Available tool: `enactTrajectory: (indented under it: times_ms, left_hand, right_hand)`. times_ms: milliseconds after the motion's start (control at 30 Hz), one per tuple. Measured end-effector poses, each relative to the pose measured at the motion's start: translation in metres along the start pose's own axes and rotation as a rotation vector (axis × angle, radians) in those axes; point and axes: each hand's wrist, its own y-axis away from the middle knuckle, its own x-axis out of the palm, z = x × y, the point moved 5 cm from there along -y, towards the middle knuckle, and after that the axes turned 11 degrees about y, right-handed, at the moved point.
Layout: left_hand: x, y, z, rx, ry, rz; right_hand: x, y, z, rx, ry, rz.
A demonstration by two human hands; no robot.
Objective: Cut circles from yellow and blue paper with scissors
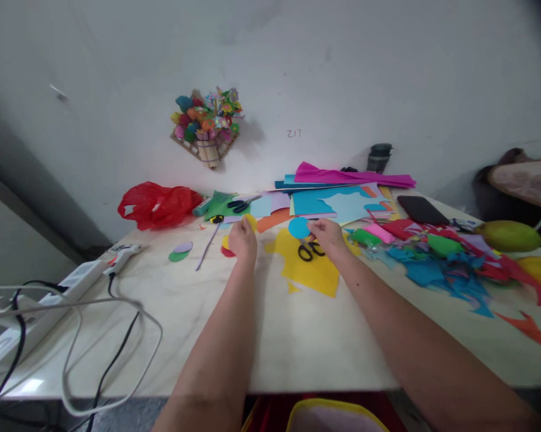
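Note:
My right hand (pixel 328 234) pinches the edge of a blue paper circle (pixel 299 227), held up over the table. Below it, black-handled scissors (pixel 310 251) lie on a cut sheet of yellow paper (pixel 313 271). My left hand (pixel 243 240) is closed on a yellow paper circle (pixel 251 222), which sticks out past the fingers. A red paper circle (pixel 227 252) shows partly beneath that hand, with some yellow paper beside it; the hand hides the rest. Farther left, a green paper circle (pixel 178 257) and a lilac one (pixel 184 246) overlap on the table.
Coloured paper sheets (pixel 313 202) and a second pair of scissors (pixel 241 206) lie at the back. A red plastic bag (pixel 157 206) sits back left. Paper scraps (pixel 445 270) cover the right side beside a mango-like fruit (pixel 508 236). Power strips (pixel 45 315) and cables line the left edge.

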Motion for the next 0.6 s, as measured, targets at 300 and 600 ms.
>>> enactTrajectory:
  times_ms: [300, 600]
  left_hand:
    - [-0.043, -0.017, 0.012, 0.078, -0.276, -0.302]
    - [-0.016, -0.009, 0.003, 0.152, -0.28, -0.151]
  right_hand:
    - [0.006, 0.003, 0.002, 0.009, 0.068, 0.058]
    - [0.004, 0.002, -0.006, 0.115, -0.076, 0.041]
